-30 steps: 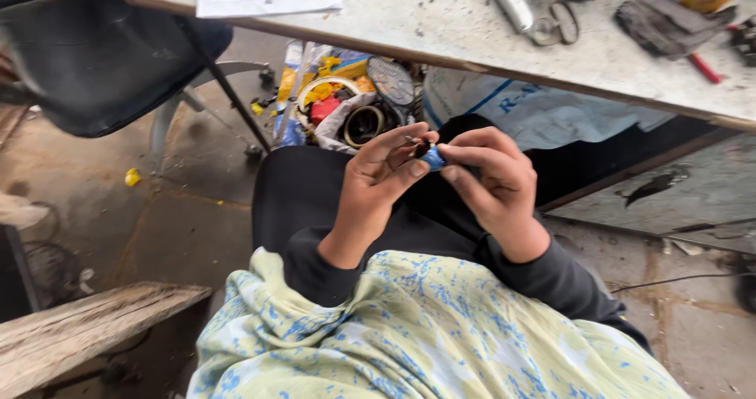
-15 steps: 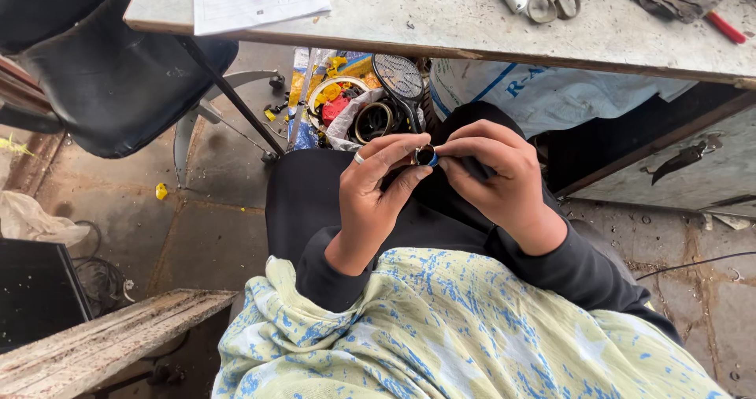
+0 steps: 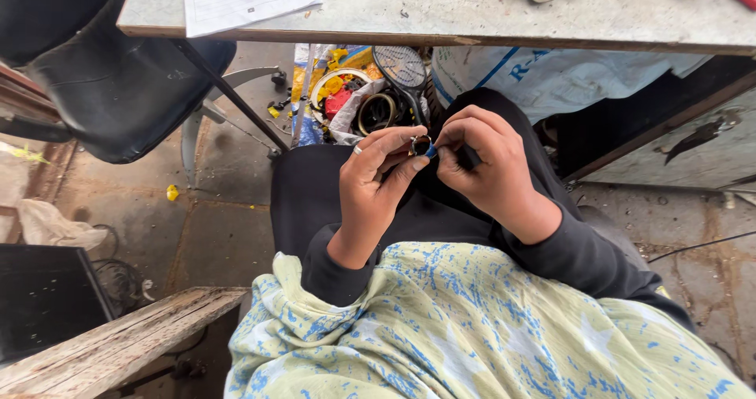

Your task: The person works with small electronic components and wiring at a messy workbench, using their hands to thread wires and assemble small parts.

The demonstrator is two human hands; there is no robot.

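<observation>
Below the worktable (image 3: pixel 441 21), both hands' fingertips pinch a small ring (image 3: pixel 420 146).

I pinch a small metal ring with a blue part (image 3: pixel 423 148) between my fingertips, held above my lap, just below the table's edge.

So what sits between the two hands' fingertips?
A small metal ring with a blue part, pinched by left hand and right hand; head view.
</observation>
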